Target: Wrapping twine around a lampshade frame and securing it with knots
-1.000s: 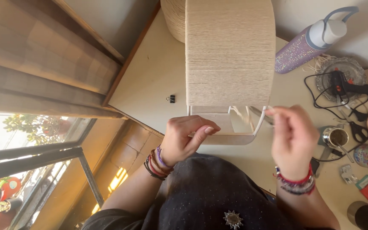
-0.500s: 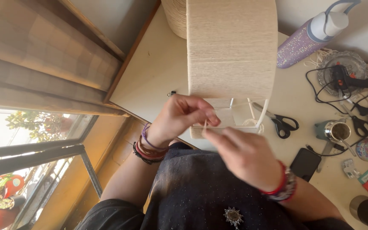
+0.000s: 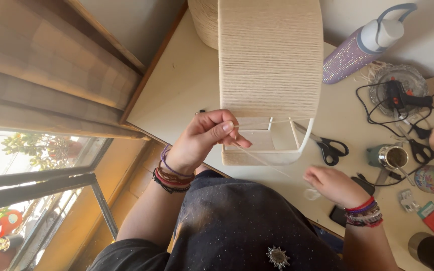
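A tall frame wrapped in cream cord (image 3: 270, 60) stands on the pale table (image 3: 187, 90), its lower end still bare white wire. My left hand (image 3: 208, 136) pinches the cord at the frame's lower left corner. A taut strand of cord (image 3: 264, 159) runs from there down to my right hand (image 3: 333, 184), which is closed on it near the table's front edge. Both wrists carry several bracelets.
Black scissors (image 3: 330, 148) lie just right of the frame. Further right sit a glitter bottle (image 3: 357, 47), a glue gun with cable on a glass dish (image 3: 400, 95), a small metal cup (image 3: 392, 156), a dark phone (image 3: 338, 215) and small packets. A curtain and window are left.
My right hand has moved from the frame's lower right corner down and toward me, drawing the cord out taut. The left hand stays at the frame's corner.
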